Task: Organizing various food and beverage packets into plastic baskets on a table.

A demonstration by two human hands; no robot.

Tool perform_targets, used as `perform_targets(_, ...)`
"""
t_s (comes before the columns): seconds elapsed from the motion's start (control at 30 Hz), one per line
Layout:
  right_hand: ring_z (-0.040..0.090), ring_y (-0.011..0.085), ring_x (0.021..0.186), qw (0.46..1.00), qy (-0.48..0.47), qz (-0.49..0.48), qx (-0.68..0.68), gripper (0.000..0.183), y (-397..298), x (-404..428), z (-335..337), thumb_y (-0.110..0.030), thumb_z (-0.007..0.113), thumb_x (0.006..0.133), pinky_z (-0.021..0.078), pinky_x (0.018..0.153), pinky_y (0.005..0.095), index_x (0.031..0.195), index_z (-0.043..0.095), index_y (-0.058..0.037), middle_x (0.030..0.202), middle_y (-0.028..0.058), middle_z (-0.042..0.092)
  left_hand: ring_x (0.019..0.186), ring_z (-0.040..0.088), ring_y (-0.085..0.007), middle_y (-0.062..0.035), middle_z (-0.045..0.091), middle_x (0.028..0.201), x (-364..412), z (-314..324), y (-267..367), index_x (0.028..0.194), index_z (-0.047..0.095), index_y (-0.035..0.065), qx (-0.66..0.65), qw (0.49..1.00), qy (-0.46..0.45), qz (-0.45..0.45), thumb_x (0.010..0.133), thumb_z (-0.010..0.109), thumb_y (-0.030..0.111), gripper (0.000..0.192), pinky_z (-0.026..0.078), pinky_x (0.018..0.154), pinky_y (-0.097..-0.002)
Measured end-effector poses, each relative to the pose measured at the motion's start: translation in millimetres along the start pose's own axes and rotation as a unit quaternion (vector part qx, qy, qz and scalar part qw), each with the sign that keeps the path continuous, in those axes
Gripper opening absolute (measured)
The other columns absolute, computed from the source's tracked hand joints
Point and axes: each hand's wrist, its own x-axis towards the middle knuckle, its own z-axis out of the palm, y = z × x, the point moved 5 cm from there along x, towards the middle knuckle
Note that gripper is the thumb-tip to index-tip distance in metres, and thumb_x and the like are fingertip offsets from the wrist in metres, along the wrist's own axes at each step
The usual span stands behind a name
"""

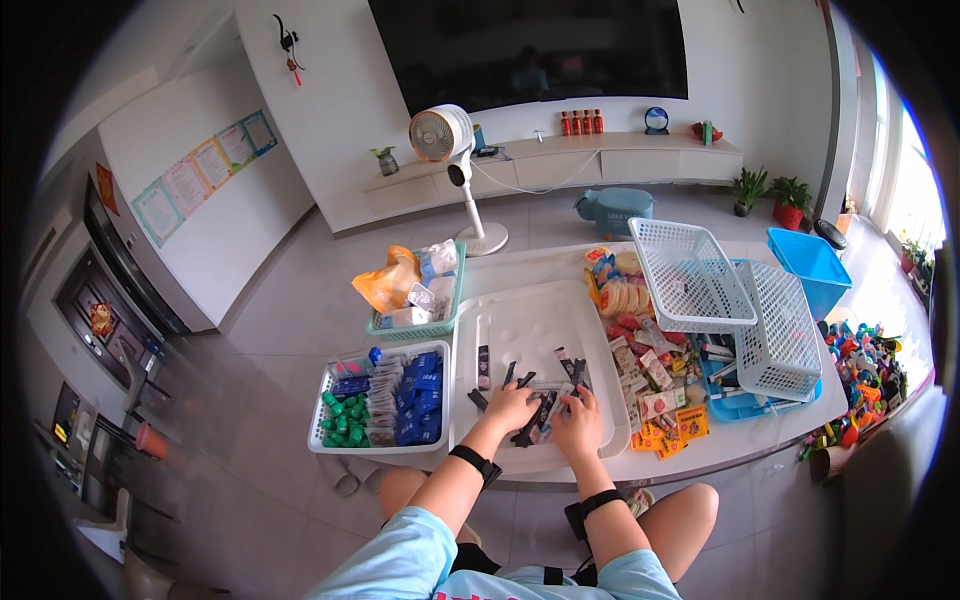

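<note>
A shallow white plastic tray [536, 300] lies in front of me with several dark and pale stick sachets [534, 427] on it. My left hand [514, 407] is over the left part of the sachets, its fingertips among dark ones. Close beside it, my right hand [577, 424] touches the sachets on the right with bent fingers. Whether either hand grips a sachet is hidden by the fingers. One dark sachet [484, 366] lies apart near the tray's left side. Another one [562, 360] rests beyond my right hand.
Left of the tray, a white basket [380, 451] holds green-wrapped pieces and blue packets. Behind it stands a green basket [412, 330] of packages. Wrapped snacks [652, 360] cover the table on the right, beside stacked white baskets [690, 277]. Small toys [862, 375] heap up at far right.
</note>
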Motion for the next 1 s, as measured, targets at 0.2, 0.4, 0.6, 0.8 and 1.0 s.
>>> perform_targets(0.2,0.053,0.032,0.111,1.0,0.009,-0.011,0.005,0.026,-3.1,-0.3,2.7,-0.015,0.066,0.069,0.0429,0.094,0.0403,0.094,0.067,-0.0081,0.119,0.0129,0.058,0.12,0.046,-0.0366,-0.0203,0.051,0.129,7.6,-30.9,-27.2,0.107,0.067,0.0111,-0.012,0.978,0.209,-0.024,0.083,0.059,0.03,0.031,0.039,0.098,-0.0494)
perform_targets(0.4,0.055,0.0293,0.108,1.0,-0.006,-0.016,-0.01,0.021,-1.8,-4.3,7.3,-0.017,0.065,0.07,0.0443,0.093,0.0379,0.09,0.069,-0.0097,0.118,0.0097,0.06,0.138,0.023,-0.0348,-0.0233,0.027,0.147,4.9,-4.2,-39.4,0.139,0.036,0.007,0.043,0.98,-0.067,-0.184,0.09,0.046,0.046,0.064,0.019,0.11,-0.0554)
perform_targets(0.6,0.056,0.0306,0.107,1.0,0.005,-0.015,0.012,0.02,3.7,-1.9,2.6,-0.014,0.066,0.069,0.0452,0.092,0.0387,0.088,0.068,-0.0088,0.117,0.0108,0.06,0.101,0.061,-0.0348,-0.0194,0.065,0.105,-30.2,-19.8,-11.8,0.113,0.057,0.007,0.023,0.993,-0.029,-0.116,0.089,0.049,0.038,0.04,0.044,0.091,-0.0484)
perform_targets(0.8,0.057,0.0313,0.105,1.0,0.0,-0.013,0.019,0.019,-1.0,1.4,2.7,-0.013,0.065,0.069,0.0458,0.09,0.039,0.087,0.068,-0.0076,0.115,0.0113,0.06,0.105,0.058,-0.0357,-0.0208,0.062,0.108,-73.9,-34.9,-12.9,0.127,0.05,0.0023,-0.047,0.989,0.093,0.104,0.081,0.054,0.009,0.047,0.045,0.091,-0.0434)
perform_targets(1.0,0.056,0.0312,0.105,1.0,-0.009,-0.004,0.013,0.018,-4.0,-3.1,3.0,-0.014,0.065,0.07,0.0453,0.091,0.0386,0.087,0.069,-0.0092,0.117,0.0105,0.059,0.097,0.06,-0.0384,-0.0218,0.061,0.109,-85.8,-22.7,-21.4,0.134,0.043,0.0095,0.088,0.994,0.059,0.037,0.079,0.047,0.0,0.056,0.048,0.084,-0.0439)
